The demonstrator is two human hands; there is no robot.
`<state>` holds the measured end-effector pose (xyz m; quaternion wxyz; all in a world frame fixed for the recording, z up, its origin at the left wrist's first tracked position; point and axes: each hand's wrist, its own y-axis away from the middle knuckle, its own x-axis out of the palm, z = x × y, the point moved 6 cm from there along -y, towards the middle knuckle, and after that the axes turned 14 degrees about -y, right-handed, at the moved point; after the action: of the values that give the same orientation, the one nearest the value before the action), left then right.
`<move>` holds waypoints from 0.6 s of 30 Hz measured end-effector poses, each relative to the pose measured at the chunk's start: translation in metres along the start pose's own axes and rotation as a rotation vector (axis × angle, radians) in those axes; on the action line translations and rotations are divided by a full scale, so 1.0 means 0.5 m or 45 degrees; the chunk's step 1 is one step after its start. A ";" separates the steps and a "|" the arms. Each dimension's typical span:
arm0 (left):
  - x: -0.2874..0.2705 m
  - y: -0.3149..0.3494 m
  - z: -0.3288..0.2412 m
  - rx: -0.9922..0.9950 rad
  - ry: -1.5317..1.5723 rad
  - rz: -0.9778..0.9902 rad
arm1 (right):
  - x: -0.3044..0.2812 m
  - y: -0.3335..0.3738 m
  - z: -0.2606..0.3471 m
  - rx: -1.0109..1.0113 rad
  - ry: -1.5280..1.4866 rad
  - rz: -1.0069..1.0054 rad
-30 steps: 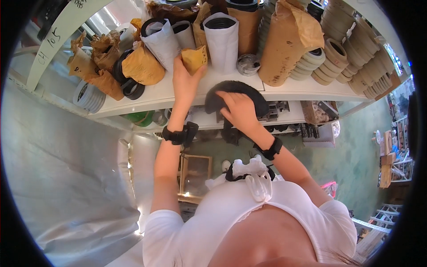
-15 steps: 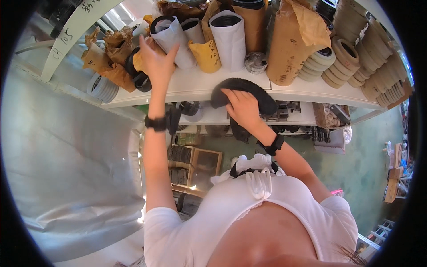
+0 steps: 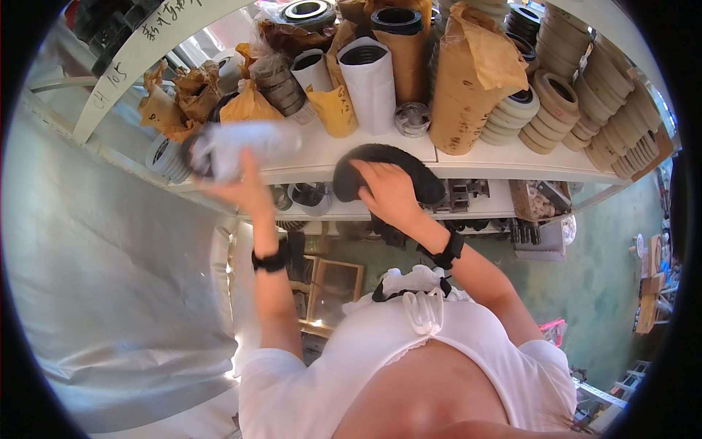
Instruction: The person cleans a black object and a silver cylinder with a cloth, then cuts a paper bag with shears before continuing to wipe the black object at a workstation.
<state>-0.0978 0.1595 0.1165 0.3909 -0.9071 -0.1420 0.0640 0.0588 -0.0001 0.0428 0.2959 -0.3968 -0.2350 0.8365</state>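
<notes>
My left hand [image 3: 247,192] grips a white paper-wrapped roll [image 3: 256,140], held tilted on its side in front of the shelf. Motion smears both, but a dark end shows at the roll's left. My right hand [image 3: 393,194] is closed on a black, curved, fuzzy cloth-like pad [image 3: 423,170] at the shelf's front edge; its fingertips press on the pad's left part. Behind the roll stand an orange-brown paper bundle [image 3: 251,106] and a stack of grey rings in clear wrap [image 3: 279,86]. A small yellow paper packet [image 3: 333,111] is farther right.
On the white shelf [image 3: 468,164] stand a white-wrapped roll [image 3: 367,88], a tall brown paper roll [image 3: 468,88] and several stacks of beige rings [image 3: 559,102]. A lower shelf carries metal parts and a box of small pieces [image 3: 537,196]. Silver sheeting [image 3: 124,293] hangs at the left.
My left hand has taken the white-wrapped roll off the shelf and drawn it toward me and left, exposing the wrapped grey rings. My right hand and the black pad have shifted slightly left and nearer.
</notes>
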 end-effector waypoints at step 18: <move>-0.292 0.198 0.177 -0.449 -0.411 0.151 | 0.239 -0.269 -0.098 0.729 0.084 0.484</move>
<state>-0.2364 0.1109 -0.0152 0.1943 -0.9461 -0.1582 0.2053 0.0786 0.1854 0.0364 0.2416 -0.3612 0.0970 0.8954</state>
